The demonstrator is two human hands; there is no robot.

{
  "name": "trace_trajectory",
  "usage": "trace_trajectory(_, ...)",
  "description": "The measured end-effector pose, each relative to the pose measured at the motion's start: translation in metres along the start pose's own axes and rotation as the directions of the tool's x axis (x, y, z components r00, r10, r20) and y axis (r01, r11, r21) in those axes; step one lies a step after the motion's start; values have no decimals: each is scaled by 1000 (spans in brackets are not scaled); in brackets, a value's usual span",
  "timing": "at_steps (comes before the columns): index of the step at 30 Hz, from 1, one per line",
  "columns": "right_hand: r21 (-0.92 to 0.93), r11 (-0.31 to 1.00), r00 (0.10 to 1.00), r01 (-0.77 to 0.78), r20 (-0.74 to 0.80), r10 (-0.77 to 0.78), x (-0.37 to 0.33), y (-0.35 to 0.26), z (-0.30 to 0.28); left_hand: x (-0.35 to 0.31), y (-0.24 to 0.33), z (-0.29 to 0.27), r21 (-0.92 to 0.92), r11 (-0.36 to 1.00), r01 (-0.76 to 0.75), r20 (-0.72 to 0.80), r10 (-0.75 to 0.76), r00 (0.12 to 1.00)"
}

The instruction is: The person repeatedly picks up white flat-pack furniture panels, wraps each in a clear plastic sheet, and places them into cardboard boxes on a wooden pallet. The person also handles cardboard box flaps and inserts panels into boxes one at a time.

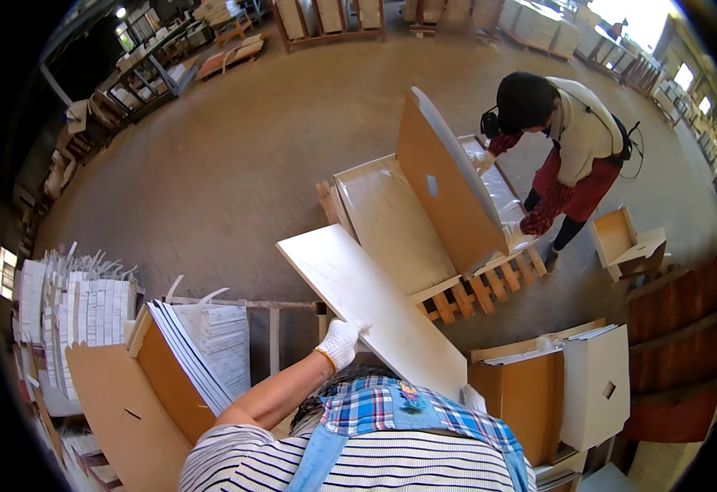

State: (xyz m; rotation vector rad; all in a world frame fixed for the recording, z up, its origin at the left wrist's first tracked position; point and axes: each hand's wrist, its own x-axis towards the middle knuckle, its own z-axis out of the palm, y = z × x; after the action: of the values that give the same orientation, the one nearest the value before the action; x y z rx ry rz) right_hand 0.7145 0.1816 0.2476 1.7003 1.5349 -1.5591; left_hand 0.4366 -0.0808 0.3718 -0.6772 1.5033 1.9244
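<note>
A long white panel [375,299] slants across in front of my body, its far end pointing up and left. My left hand [342,344], in a white knitted glove, is closed on the panel's left edge. At the panel's near right end my right hand [474,399] shows only in part, also gloved, holding that edge; its fingers are mostly hidden. Beyond the panel, an open shallow carton [387,217] lined with clear film lies on a wooden pallet [490,289]. A large brown board [436,176] stands upright along the carton's middle.
A co-worker [580,139] in red sleeves bends over the carton's far side, hands on the film. Left stand a carton of white panels [182,348] and stacked white strips [88,303]. Right are another filled carton [518,398] and a small open box [625,242] on the floor.
</note>
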Motion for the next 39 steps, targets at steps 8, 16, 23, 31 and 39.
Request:
trace_trajectory(8, 177, 979, 993, 98, -79, -85, 29, -73, 48, 90, 47, -7, -43, 998, -45, -15, 44, 999)
trace_trajectory(16, 543, 840, 973, 14, -201, 114, 64, -147, 127, 250, 108, 12, 66, 997, 29, 190, -42, 981)
trace_trajectory(23, 738, 673, 917, 47, -300, 265, 109, -221, 210, 406, 163, 36, 197, 961, 192, 317, -248, 916)
trace_trajectory(31, 547, 837, 835, -22, -451, 316, 148, -283, 229, 486, 181, 57, 246, 943, 224, 384, -307, 871)
trace_trajectory(39, 472, 882, 776, -5, -554, 301, 182, -285, 235, 523, 163, 51, 326, 923, 205, 396, -330, 857)
